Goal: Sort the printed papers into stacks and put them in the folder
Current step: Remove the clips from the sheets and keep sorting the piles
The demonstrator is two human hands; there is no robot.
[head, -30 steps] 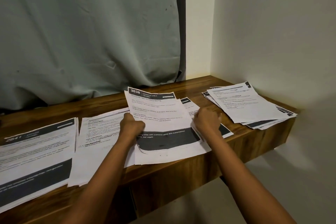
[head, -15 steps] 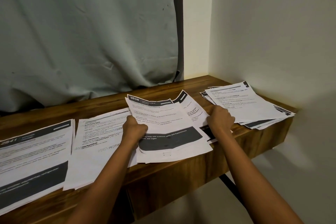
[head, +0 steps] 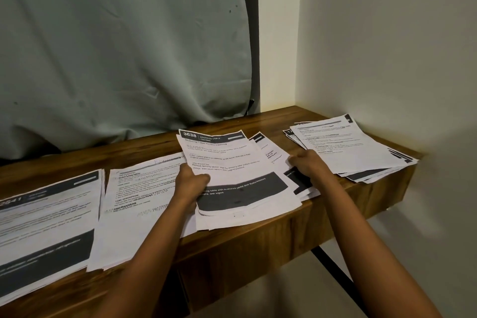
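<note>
Right at the middle of the wooden desk, both hands work a loose middle pile of printed papers whose near edge overhangs the desk's front. The left hand grips the left edge of the top sheet, thumb pressed on the printed face and fingers curled beneath it. That sheet is headed "3638" in a dark bar and carries a broad dark band across its lower part. Its far end is lifted and tilted off the papers below.

The right hand sits knuckles up at the right side of the pile. Its fingers are curled onto the offset sheets that fan out to the right from under the top sheet and clamp them at their edge.

Three more lots of papers lie flat on the desk. A right stack, roughly squared with corners splayed, rests near the corner by the pale wall, just beside the right hand but apart from it. A second stack lies just left of the left hand and runs partly under that wrist. A far-left stack, with a dark header reading "2541", lies beside it, their edges nearly touching. A grey-green curtain hangs behind the desk.
</note>
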